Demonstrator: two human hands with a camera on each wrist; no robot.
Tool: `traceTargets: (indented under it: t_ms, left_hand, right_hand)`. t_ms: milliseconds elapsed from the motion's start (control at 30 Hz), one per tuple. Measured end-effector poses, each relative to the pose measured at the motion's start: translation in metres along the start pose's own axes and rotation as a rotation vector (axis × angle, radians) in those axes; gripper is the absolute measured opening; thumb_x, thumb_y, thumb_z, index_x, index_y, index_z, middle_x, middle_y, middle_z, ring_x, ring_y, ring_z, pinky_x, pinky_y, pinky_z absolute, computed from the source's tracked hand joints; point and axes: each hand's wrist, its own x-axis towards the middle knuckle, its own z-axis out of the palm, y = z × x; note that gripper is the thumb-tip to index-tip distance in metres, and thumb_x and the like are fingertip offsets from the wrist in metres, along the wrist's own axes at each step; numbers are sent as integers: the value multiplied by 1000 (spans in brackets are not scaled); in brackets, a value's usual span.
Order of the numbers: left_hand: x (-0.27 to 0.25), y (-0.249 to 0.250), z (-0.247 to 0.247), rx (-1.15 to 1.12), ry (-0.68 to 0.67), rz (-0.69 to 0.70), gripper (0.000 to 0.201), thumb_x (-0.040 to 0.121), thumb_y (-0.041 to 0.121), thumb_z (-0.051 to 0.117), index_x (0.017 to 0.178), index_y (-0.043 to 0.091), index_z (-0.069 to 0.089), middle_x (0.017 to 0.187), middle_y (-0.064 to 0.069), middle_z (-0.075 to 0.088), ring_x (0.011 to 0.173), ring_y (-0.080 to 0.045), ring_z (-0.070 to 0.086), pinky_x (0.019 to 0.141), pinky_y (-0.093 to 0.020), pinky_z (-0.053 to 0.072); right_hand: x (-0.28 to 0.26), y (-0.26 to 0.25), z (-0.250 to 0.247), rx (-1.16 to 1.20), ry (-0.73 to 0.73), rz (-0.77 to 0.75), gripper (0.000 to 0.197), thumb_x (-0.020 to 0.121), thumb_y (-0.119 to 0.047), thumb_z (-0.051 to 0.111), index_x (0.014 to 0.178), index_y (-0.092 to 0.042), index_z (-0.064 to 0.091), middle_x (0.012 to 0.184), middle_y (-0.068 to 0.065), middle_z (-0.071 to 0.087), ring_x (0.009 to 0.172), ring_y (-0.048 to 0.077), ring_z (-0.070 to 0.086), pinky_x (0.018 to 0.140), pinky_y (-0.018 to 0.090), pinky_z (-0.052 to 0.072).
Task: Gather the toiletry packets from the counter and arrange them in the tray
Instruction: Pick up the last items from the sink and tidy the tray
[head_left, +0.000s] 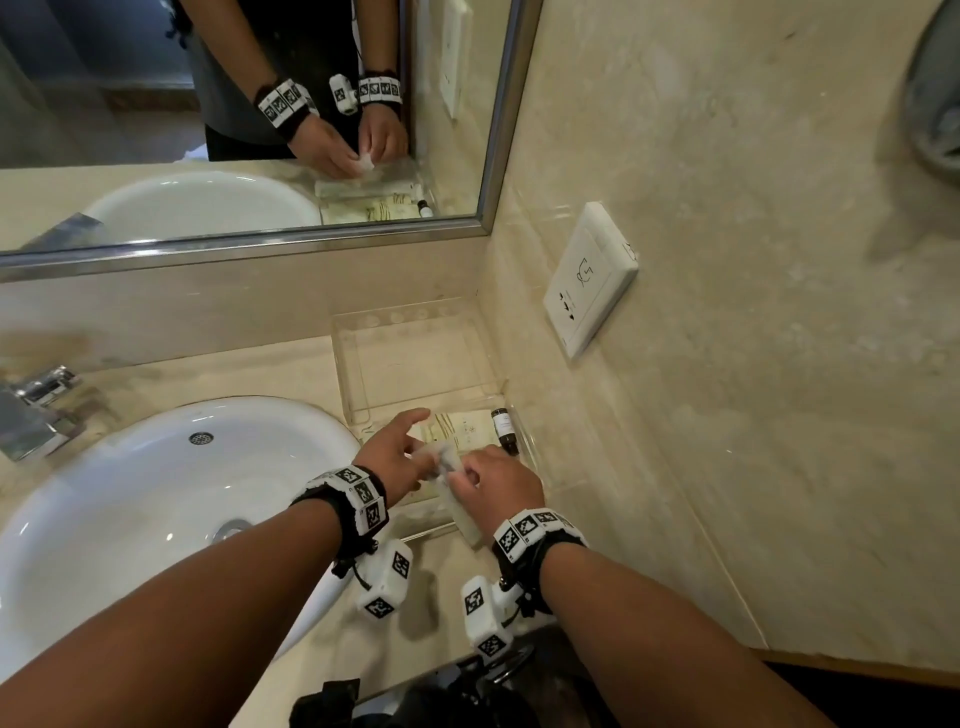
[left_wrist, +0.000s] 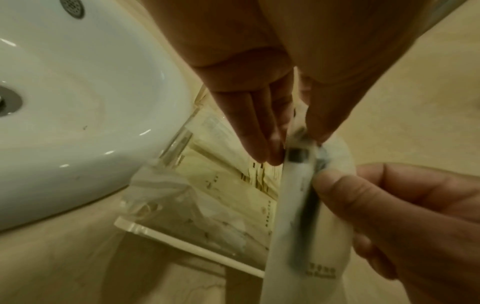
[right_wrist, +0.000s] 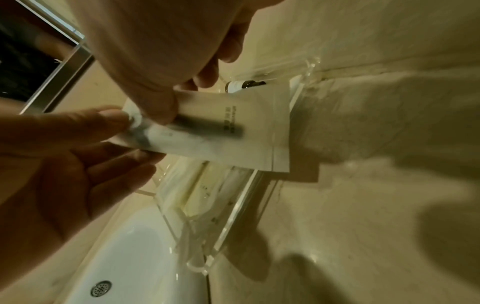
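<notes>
Pinching one blurred white packet (right_wrist: 207, 131), both the left hand (head_left: 393, 453) and right hand (head_left: 497, 480) hide its contents.

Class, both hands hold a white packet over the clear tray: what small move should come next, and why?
Probably lower the white packet flat into the clear tray, beside the cream packets. Both the left hand and right hand pinch it just above the tray.

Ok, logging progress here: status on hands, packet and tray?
Left hand pinches the white packet at one end; right hand grips it. Packet held over the clear tray, other packets and a small bottle inside. Nothing blocking.
</notes>
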Motion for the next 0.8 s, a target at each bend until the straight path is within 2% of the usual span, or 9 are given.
traceTargets:
  t_ms: [67,133,200,267,367,467,667,733,800]
  left_hand:
    - [3,0,1,4,47,-13,58,88,31,65,139,36,38,92,5,70,77,-18,71,74,-43,60]
    - [3,2,3,151,47,-10,56,89,40,61,140,35,38,103,11,67,84,-16,68,83,-43,57]
    - [-1,5,7,397,-41,21,56,91,46,56,142,33,38,120,8,62,97,-15,64,91,-36,51]
    - [-4,6,14,607,-140,52,55,92,48,54,142,30,39,131,4,58,111,-18,60,93,-32,47]
    - [-1,3,21,751,-166,87,51,93,47,51,140,31,40,136,1,55,120,-20,55,96,-36,47]
    - [5,-3,24,833,-149,125,53,91,48,51,141,32,41,139,1,50,125,-22,48,99,-39,45]
    - [12,-16,29,1020,-224,227,53,92,35,49,143,30,37,153,-1,33,138,-27,29,108,-42,38]
    - [11,-19,33,1053,-257,257,54,93,36,49,144,28,36,154,-2,30,139,-28,27,109,-42,37]
    - [10,-21,37,1077,-281,262,56,92,38,50,145,27,35,155,-2,29,140,-28,25,110,-42,36]
  right_hand:
    - [2,-5,-4,52,-3,95,30,95,-42,48,75,-21,52,76,-3,55,67,19,51,60,32,42]
    - [7,-7,-4,193,-21,272,31,94,-38,49,70,-18,50,67,-2,54,61,21,49,55,30,37]
    - [13,-7,-4,453,-33,466,29,89,-34,55,68,-15,57,64,1,60,61,24,57,56,31,47]
    - [14,-8,0,745,-43,633,24,84,-27,58,73,-8,67,65,5,70,58,23,67,58,34,58]
    - [9,-10,3,990,-33,773,18,86,-14,59,80,-2,70,56,2,68,41,13,57,45,21,46]
    - [4,-5,4,1095,-22,888,20,85,-9,57,82,1,74,57,6,68,43,17,57,50,24,46]
    - [13,15,-4,1101,-86,995,27,82,-6,60,61,-8,77,75,6,77,63,26,67,60,29,53]
    - [17,19,-2,1131,-106,1023,21,87,-6,60,72,-4,74,81,7,75,61,23,64,54,26,52]
    - [15,21,2,1143,-90,1043,21,90,-10,58,76,-2,71,73,6,72,58,23,61,54,26,50]
